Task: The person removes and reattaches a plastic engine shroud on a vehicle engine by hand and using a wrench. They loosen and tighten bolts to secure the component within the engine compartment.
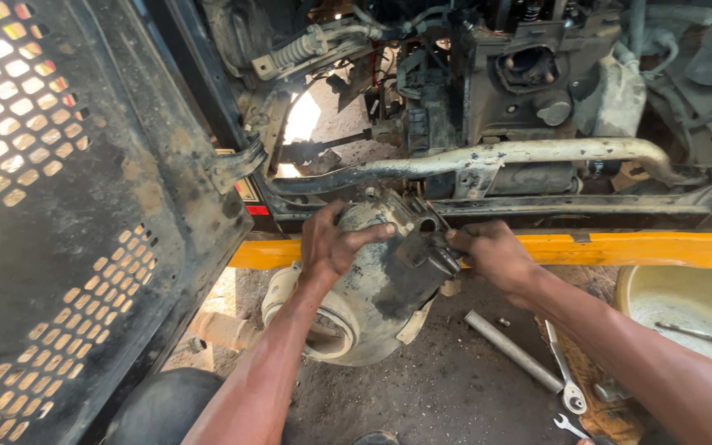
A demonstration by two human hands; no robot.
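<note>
Nearest to us, on the oily concrete floor (447,387), lie loose tools: a steel bar (511,350), a combination spanner (564,375) beside it, and the jaw of a second spanner (569,425) at the bottom edge. A cream plastic basin (686,309) with more tools in it sits at the right edge.

Just beyond, we hold a grimy, cream-coloured round housing (364,305), seemingly a blower or engine cover, with a black block-shaped part (418,264) mounted on its upper side. It rests on the floor just short of the yellow bumper beam (620,247). Its wide open mouth faces down and to the left, towards us; its long axis runs from that mouth up and to the right, ending near the vehicle frame.

Our left hand (331,243) is spread over the top of the housing, fingers curled and pressing on it. Our right hand (492,251) is closed around the right end of the black part; whether it also grips a small tool we cannot tell.

As we judge it, the housing stands tilted on a curved rim, so a hard pull could roll it onto the tools, and greasy surfaces could let either grip slip towards sharp edges.

Farther off, a bent pipe (496,156) crosses the open engine bay, and a perforated black panel (59,214) hangs open at the left.
</note>
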